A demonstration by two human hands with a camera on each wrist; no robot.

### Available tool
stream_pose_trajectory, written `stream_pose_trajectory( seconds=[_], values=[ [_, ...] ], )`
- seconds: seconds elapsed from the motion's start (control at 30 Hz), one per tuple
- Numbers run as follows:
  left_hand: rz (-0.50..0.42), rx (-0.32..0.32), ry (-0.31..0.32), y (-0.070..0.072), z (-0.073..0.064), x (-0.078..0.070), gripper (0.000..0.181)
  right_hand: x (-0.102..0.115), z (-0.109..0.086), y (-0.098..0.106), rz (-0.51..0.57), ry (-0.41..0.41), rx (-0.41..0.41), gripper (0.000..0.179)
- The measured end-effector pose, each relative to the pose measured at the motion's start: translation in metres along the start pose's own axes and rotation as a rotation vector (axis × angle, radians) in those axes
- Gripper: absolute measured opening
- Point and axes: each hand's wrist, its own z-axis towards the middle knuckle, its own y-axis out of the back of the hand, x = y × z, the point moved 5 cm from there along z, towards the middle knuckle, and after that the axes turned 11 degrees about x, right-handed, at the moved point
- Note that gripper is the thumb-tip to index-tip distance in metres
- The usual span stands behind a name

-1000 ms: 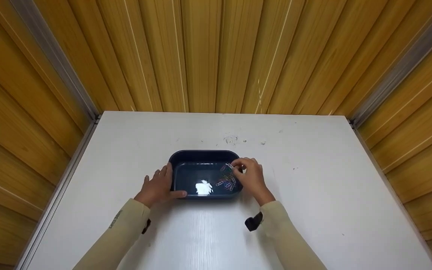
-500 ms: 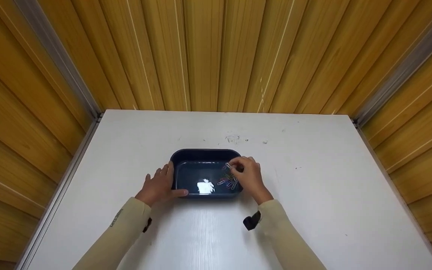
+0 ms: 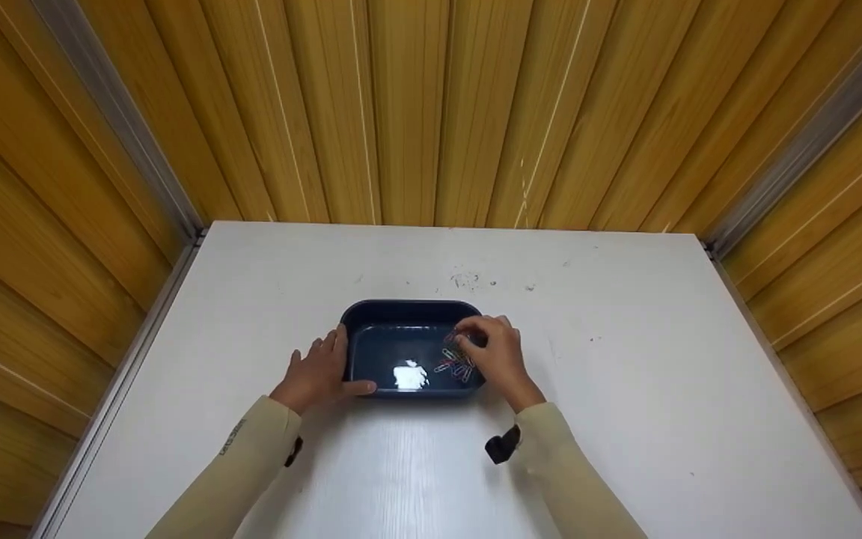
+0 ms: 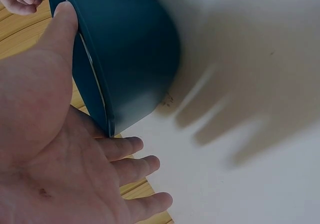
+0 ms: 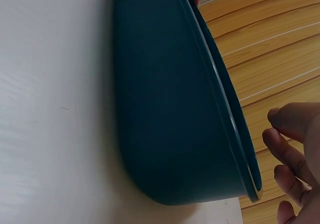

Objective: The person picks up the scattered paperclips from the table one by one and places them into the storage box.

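A dark blue rectangular dish (image 3: pixel 393 391) with rounded corners stands on the white table. Several coloured paper clips (image 3: pixel 461 370) lie in a loose heap at its right end. My left hand (image 3: pixel 316 373) rests along the dish's left side, thumb over the front rim; the left wrist view shows its other fingers extended past the wall. My right hand (image 3: pixel 500 356) hovers over the right end of the dish with bent fingers. In the right wrist view, its thumb and index fingertips (image 5: pixel 270 134) are slightly apart with no clip visible between them. Thin reddish lines show beside these fingertips in the head view.
The white table (image 3: pixel 625 374) has small dark marks behind the dish. Yellow wood-patterned panels (image 3: pixel 401 112) rise at the back and both sides. A small black device (image 3: pixel 503 445) is on the right wrist, by the sleeve.
Half a second ago a pale paper clip showed at my right fingertips; now it does not, and a pale clip lies on top of the heap. My left hand stays put.
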Motion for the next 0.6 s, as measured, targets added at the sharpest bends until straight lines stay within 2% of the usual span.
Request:
stream_pose_trajectory(
  seconds=[0.23,0.37,0.6],
  values=[
    [-0.031,0.016,-0.013,0.000,0.000,0.003,0.116,-0.001,-0.001,0.003,0.032,-0.005,-0.024,0.015],
    [-0.061,0.034,-0.001,0.001,0.000,0.003,0.117,-0.002,-0.002,0.006,0.030,-0.003,-0.030,0.017],
    [-0.072,0.023,0.000,0.006,0.001,0.003,0.117,-0.003,-0.004,0.014,0.006,0.005,-0.027,0.024]
  ],
)
